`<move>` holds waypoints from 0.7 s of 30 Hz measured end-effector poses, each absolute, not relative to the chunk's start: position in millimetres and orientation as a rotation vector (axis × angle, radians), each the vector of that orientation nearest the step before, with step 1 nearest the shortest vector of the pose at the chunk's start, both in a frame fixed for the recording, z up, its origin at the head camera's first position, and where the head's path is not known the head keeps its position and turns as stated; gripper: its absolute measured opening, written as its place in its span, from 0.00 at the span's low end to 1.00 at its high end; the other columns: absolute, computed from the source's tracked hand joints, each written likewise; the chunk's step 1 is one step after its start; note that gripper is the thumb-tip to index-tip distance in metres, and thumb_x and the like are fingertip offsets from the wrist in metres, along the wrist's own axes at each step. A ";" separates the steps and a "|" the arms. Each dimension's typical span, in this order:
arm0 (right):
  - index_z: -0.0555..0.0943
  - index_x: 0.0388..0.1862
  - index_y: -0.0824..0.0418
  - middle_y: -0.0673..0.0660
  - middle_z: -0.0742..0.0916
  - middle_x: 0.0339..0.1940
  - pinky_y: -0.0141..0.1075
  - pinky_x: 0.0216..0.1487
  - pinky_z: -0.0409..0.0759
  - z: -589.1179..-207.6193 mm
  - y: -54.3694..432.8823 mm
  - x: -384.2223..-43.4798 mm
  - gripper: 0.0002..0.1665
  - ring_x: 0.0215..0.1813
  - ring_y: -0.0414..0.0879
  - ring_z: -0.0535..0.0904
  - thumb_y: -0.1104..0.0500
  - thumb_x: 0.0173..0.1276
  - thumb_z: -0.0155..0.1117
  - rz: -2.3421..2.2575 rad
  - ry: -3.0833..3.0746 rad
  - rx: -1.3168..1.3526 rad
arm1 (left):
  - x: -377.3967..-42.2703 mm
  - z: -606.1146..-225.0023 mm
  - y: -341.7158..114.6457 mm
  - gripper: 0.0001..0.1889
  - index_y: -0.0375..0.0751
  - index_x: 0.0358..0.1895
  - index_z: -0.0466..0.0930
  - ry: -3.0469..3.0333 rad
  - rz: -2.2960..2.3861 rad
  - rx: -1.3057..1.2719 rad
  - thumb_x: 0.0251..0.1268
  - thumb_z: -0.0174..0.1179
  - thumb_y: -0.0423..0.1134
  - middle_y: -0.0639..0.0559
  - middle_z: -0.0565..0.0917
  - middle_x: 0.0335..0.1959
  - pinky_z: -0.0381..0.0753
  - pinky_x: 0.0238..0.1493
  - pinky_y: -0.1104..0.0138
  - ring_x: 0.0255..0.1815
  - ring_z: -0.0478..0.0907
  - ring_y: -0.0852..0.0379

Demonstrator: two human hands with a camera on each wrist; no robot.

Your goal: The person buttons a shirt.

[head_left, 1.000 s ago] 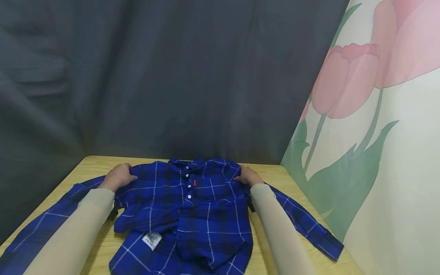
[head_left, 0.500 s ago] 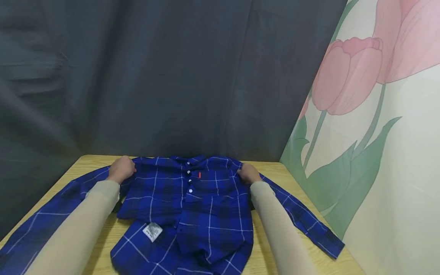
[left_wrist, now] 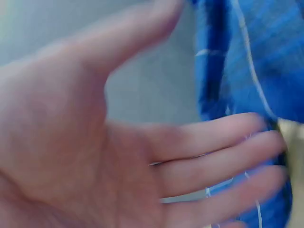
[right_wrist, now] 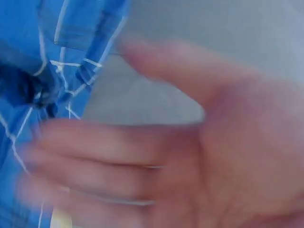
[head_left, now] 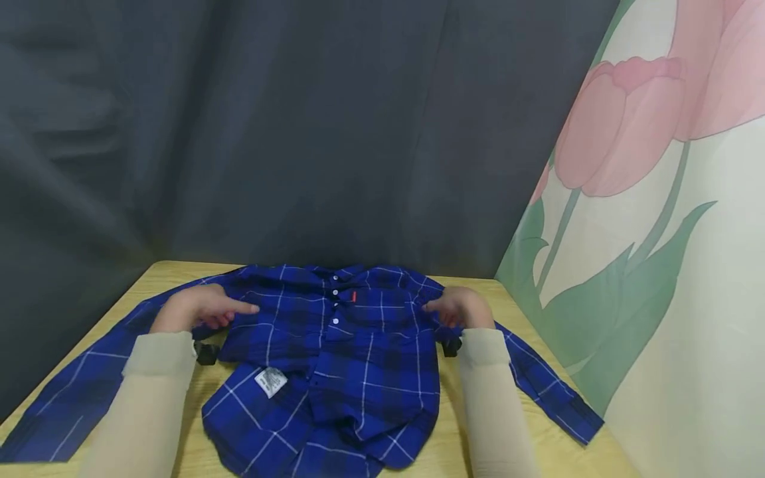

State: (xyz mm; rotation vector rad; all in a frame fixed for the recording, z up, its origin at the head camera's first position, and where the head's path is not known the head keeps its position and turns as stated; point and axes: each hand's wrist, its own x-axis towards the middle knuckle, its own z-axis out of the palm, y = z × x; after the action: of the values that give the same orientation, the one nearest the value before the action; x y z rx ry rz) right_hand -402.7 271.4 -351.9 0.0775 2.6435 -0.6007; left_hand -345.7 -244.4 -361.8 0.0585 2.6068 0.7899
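Note:
A blue plaid shirt (head_left: 382, 372) lies front up, its collar toward the far edge and its sleeves spread to both sides. Its lower left front is folded back, showing a white label (head_left: 271, 382). My left hand (head_left: 203, 307) is over the left sleeve near the shoulder, thumb pointing at the chest. In the left wrist view its fingers are extended, with nothing in the palm. Near the opposite shoulder is my right hand (head_left: 459, 307), fingers also extended and holding nothing in the right wrist view. Both wrist views are blurred.
The shirt lies on a light wooden table (head_left: 457, 425). Behind the table's far edge hangs a dark grey curtain (head_left: 335, 133). A wall painted with pink tulips (head_left: 627, 126) rises on the right.
Both hands have let go of the shirt's shoulders and lifted off, fingers straightening. The shirt's upper part has shifted slightly toward the far edge, and the left sleeve's cuff has come into view.

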 end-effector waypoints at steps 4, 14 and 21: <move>0.78 0.70 0.75 0.67 0.92 0.58 0.52 0.75 0.83 -359.4 272.3 -390.5 0.47 0.63 0.59 0.89 0.38 0.70 0.77 -0.575 2.412 0.088 | -336.4 -364.4 -248.4 0.35 0.25 0.51 0.81 2.477 0.761 0.081 0.69 0.72 0.62 0.37 0.88 0.49 0.87 0.59 0.48 0.55 0.86 0.38; 0.60 0.84 0.73 0.77 0.73 0.79 0.57 0.67 0.87 -380.0 263.2 -390.5 0.42 0.73 0.71 0.79 0.57 0.81 0.64 -0.825 2.421 -0.208 | -340.0 -396.0 -251.4 0.42 0.15 0.74 0.61 2.498 1.006 0.215 0.78 0.66 0.50 0.15 0.68 0.72 0.80 0.70 0.37 0.69 0.74 0.22; 0.60 0.80 0.73 0.62 0.86 0.61 0.37 0.52 0.89 -353.8 277.6 -391.0 0.30 0.55 0.48 0.87 0.57 0.91 0.45 -1.450 2.400 -0.314 | -338.7 -371.7 -261.0 0.38 0.27 0.86 0.50 2.388 1.559 0.202 0.91 0.43 0.54 0.39 0.81 0.72 0.79 0.76 0.44 0.61 0.86 0.56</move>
State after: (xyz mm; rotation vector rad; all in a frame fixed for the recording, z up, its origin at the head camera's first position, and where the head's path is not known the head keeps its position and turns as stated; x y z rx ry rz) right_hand -391.0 277.6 -353.8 -0.3144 2.3996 -1.4499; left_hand -338.7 -261.0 -371.7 0.2020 2.3875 1.5592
